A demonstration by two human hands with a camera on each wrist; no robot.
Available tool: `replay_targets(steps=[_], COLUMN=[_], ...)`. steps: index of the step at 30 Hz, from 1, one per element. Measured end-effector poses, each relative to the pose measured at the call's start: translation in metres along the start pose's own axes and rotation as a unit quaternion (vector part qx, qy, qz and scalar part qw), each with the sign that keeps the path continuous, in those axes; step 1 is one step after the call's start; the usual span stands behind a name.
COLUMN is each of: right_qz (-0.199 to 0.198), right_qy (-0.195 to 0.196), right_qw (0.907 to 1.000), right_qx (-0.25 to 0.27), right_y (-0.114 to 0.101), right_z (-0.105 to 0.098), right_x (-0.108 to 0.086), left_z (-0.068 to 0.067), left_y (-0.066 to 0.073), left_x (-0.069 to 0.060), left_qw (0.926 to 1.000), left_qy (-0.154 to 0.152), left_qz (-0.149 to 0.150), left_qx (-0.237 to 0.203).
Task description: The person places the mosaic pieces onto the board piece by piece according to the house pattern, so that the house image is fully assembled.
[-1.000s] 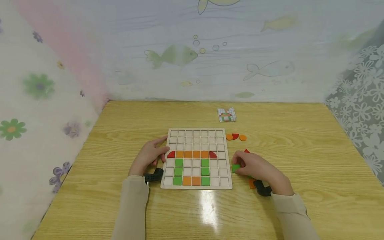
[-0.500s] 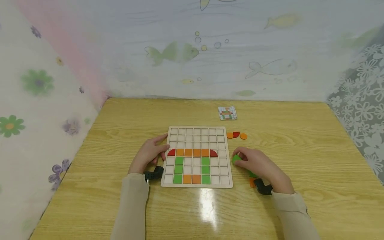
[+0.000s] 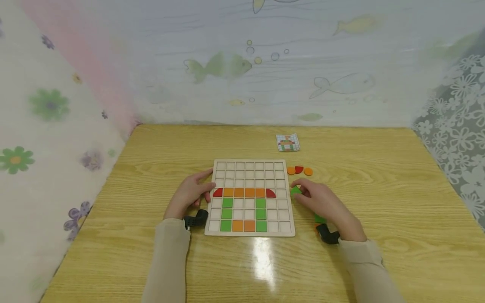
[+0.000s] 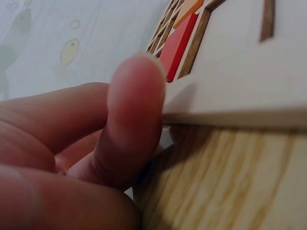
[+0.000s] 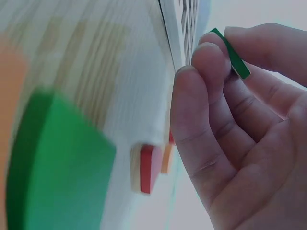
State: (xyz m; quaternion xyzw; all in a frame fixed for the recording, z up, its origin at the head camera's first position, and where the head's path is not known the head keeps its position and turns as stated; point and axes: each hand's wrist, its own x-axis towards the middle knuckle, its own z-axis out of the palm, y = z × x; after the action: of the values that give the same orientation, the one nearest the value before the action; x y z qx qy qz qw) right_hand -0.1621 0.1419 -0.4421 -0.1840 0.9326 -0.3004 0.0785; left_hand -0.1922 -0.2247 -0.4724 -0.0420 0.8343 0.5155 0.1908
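Note:
My left hand (image 3: pixel 192 191) rests at the left edge of a wooden grid board (image 3: pixel 209 212), with a digit touching its rim. In the left wrist view, a fingertip (image 4: pixel 136 91) meets the pale rim near a red piece (image 4: pixel 177 45). Just off the board's right edge, my right hand (image 3: pixel 320 200) pinches a thin green tile (image 5: pixel 235 57) between thumb and fingers. Red, orange and green pieces sit in the board's cells: an orange row ends in red rounded pieces, with green columns below it. Part of the pinched tile is hidden by my fingers.
Beyond my right hand lie two orange discs (image 3: pixel 308 171) and a red rounded piece (image 3: pixel 299 169). Another green tile (image 3: pixel 320 219) lies under my right wrist, with some orange beside it. A small pattern card (image 3: pixel 287 143) lies farther back, before the painted wall.
My right hand has moved away from me and slightly left with the green tile, uncovering more of the green tile beneath. The left hand stays at the board's edge.

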Motion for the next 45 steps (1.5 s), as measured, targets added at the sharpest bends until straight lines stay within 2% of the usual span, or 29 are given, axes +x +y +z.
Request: replay_targets(steps=[10, 17, 24, 36, 45], right_qz=[0.016, 0.006, 0.011, 0.012, 0.006], right_qy=[-0.012, -0.018, -0.024, -0.031, -0.035], right_qw=[0.9998, 0.9996, 0.9988, 0.9983, 0.9962], right_qx=[0.009, 0.023, 0.041, 0.049, 0.080], right_y=[-0.010, -0.020, -0.032, -0.042, -0.053], right_z=[0.009, 0.013, 0.016, 0.027, 0.029], right_x=[0.014, 0.024, 0.033, 0.046, 0.055], left_z=[0.003, 0.002, 0.001, 0.002, 0.001], left_y=[-0.001, 0.001, 0.001, 0.001, 0.002], left_x=[0.000, -0.001, 0.000, 0.000, 0.001], left_qw=[0.9998, 0.9995, 0.9993, 0.9997, 0.9998], left_qy=[0.001, -0.003, -0.013, -0.011, -0.008], left_qz=[-0.015, -0.024, -0.023, -0.017, -0.015], left_qx=[-0.015, -0.022, -0.026, -0.010, -0.006])
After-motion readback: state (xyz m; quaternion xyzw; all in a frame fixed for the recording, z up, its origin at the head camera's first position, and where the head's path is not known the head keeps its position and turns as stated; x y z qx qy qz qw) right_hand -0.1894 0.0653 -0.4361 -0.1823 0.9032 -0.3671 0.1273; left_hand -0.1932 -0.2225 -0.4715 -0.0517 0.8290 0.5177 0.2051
